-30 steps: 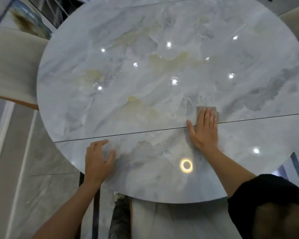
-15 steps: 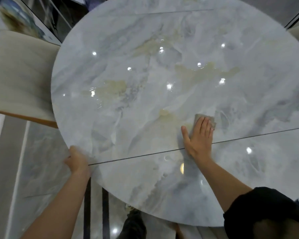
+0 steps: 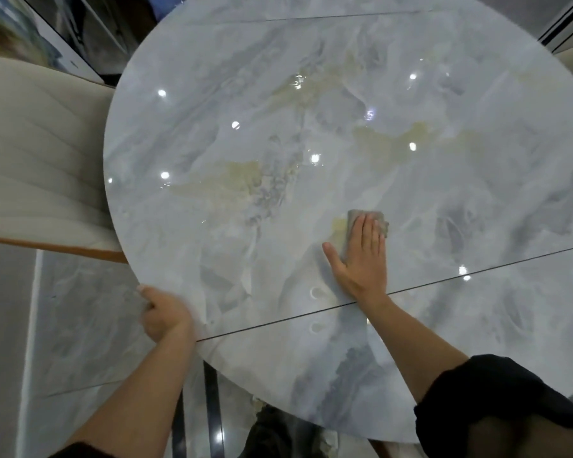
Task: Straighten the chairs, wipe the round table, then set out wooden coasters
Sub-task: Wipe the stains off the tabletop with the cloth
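Round table [image 3: 278, 94] | right hand [image 3: 361, 259] flat on cloth [image 3: 380, 218] | left hand [image 3: 164, 314] grips rim

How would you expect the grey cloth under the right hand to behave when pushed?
The cloth looks soft and folded, so probably floppy and light. On the glossy table it should slide easily under the flat right hand.

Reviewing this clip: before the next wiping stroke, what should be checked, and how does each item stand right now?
1. Cloth pinned under the right hand, fingers flat: ok.
2. Left hand holding the round table at its rim: ok.
3. Chair at the left pushed in against the table: ok.
4. Far half of the tabletop wiped: cannot tell.
5. Wooden coasters set out: not ok, none in view.
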